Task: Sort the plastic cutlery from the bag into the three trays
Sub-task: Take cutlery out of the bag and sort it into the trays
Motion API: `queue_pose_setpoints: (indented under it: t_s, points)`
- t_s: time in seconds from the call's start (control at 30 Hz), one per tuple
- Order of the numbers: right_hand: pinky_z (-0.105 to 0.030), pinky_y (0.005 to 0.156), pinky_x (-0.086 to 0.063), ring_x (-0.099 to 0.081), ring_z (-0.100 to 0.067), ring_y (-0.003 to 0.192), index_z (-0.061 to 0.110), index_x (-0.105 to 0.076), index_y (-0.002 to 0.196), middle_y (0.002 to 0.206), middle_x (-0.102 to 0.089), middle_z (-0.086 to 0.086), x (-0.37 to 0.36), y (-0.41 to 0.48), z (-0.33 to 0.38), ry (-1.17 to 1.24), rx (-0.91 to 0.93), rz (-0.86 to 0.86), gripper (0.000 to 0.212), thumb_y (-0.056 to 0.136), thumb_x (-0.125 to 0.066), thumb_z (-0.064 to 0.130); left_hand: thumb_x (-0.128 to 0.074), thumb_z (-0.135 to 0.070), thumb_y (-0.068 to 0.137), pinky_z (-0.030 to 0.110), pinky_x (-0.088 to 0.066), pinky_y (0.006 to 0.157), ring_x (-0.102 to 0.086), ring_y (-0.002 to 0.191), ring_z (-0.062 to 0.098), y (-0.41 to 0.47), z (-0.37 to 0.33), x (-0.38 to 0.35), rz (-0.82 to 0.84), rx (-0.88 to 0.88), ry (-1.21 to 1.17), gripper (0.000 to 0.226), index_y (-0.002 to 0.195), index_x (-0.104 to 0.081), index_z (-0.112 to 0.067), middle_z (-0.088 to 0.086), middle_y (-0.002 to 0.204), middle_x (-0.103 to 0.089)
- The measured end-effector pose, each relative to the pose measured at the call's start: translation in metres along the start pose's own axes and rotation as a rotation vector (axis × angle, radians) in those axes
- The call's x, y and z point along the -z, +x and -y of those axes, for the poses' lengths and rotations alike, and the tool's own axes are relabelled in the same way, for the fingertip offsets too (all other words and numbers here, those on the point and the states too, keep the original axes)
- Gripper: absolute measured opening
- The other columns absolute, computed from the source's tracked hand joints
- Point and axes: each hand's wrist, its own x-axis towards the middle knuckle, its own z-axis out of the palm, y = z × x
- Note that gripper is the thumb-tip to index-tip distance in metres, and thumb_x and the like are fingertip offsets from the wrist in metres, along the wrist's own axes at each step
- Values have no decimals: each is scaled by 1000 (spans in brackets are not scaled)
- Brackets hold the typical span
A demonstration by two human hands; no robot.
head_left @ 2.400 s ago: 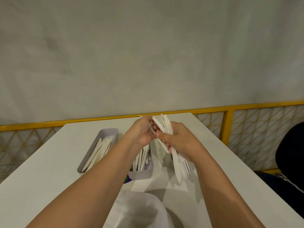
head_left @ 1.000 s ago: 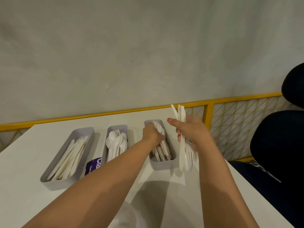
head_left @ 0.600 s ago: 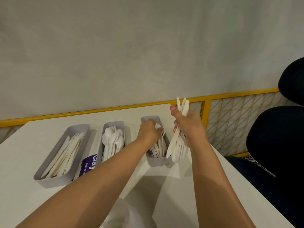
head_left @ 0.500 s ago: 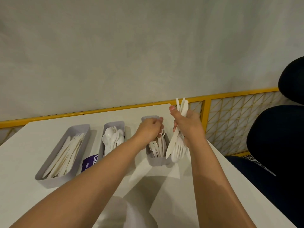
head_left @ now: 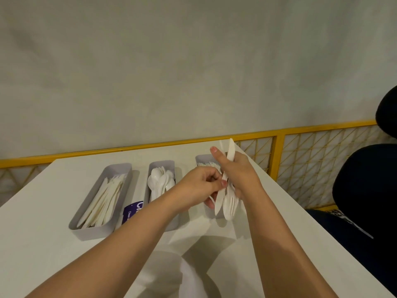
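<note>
- Head view: the right hand point(head_left: 240, 175) is wrapped round a bundle of cutlery point(head_left: 227, 203), held upright over the right tray point(head_left: 202, 158), with a knife blade and fork tines hanging below the fist.
- The left hand point(head_left: 199, 186) has its fingers curled and pinches at one piece in the bundle; I cannot tell which piece.
- Forks point(head_left: 209, 165) lie in the right tray, spoons point(head_left: 160, 181) in the middle tray point(head_left: 161, 163) and knives point(head_left: 103, 201) in the left tray point(head_left: 119, 166).
- The bag point(head_left: 171, 276) lies on the table point(head_left: 43, 244), nearest the person.
- To do this well, loosen the right fist slightly, draw out one piece lengthwise so the tines do not snag, check its type, then lay it parallel with its kind.
</note>
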Motion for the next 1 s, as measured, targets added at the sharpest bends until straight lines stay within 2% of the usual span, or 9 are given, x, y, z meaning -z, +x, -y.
queue_pose_setpoints:
  t_s: [0.1, 0.17, 0.23, 0.4, 0.47, 0.6, 0.7, 0.8, 1.0]
  points:
    - [-24, 50, -47, -58, -16, 53, 14, -62, 79, 61, -60, -3, -9, -2, -1, 32, -72, 72, 38, 81, -63, 51, -49, -12, 96, 24, -54, 54, -62, 66, 21, -4, 3, 6, -72, 21, -143, 15, 83, -56, -8, 14, 81, -64]
    - [-21, 41, -40, -45, -12, 38, 10, -64, 87, 45, -50, 3, -14, -1, -4, 107, -116, 126, 43, 82, -62, 53, -48, -10, 97, 21, -52, 49, -60, 57, 16, -4, 5, 14, -153, 58, -277, 17, 81, -54, -7, 10, 73, -62]
    - [-22, 39, -32, -34, -9, 36, 13, -61, 86, 39, -40, 8, -16, 1, -7, 167, -151, 157, 40, 84, -60, 52, -49, -10, 96, 21, -51, 48, -57, 53, 14, -6, 10, 25, -234, 81, -339, 18, 79, -53, -8, 8, 68, -60]
    - [-17, 35, -26, -29, -7, 32, 6, -56, 114, 43, -34, 6, -21, 6, -11, 224, -208, 188, 45, 90, -56, 44, -54, -9, 93, 21, -54, 49, -61, 47, 8, -20, 38, 61, -394, 164, -207, 15, 78, -58, -9, 7, 68, -62]
    - [-17, 34, -26, -28, -6, 31, 4, -54, 121, 43, -33, 7, -26, 4, -12, 247, -211, 207, 47, 92, -53, 41, -58, -11, 92, 18, -52, 47, -61, 53, 12, -27, 54, 80, -472, 235, -144, 9, 84, -61, -6, 9, 72, -63]
    - [-15, 34, -24, -27, -6, 31, 10, -56, 103, 52, -30, 2, -40, -2, -12, 247, -238, 251, 30, 94, -51, 39, -62, -14, 89, 19, -48, 45, -56, 62, 18, -36, 86, 124, -678, 365, 34, 13, 95, -63, -2, 10, 79, -61]
    - [-17, 38, -25, -29, -7, 32, 15, -54, 90, 52, -33, 2, -46, -3, -14, 230, -248, 269, 27, 94, -51, 41, -63, -13, 88, 28, -49, 57, -58, 71, 25, -45, 109, 149, -791, 465, 253, 19, 98, -65, 2, 15, 86, -64]
    - [-18, 38, -26, -29, -7, 33, 17, -55, 90, 50, -32, 4, -48, -1, -17, 227, -265, 282, 26, 93, -50, 42, -63, -16, 87, 30, -41, 69, -55, 79, 23, -54, 129, 159, -797, 558, 413, 22, 100, -66, 2, 17, 96, -66]
    - [-17, 37, -26, -29, -6, 32, 16, -55, 92, 49, -32, 4, -50, 0, -19, 235, -284, 295, 28, 93, -50, 43, -62, -23, 87, 29, -42, 67, -60, 87, 26, -56, 145, 156, -729, 622, 558, 27, 105, -65, -3, 15, 101, -67]
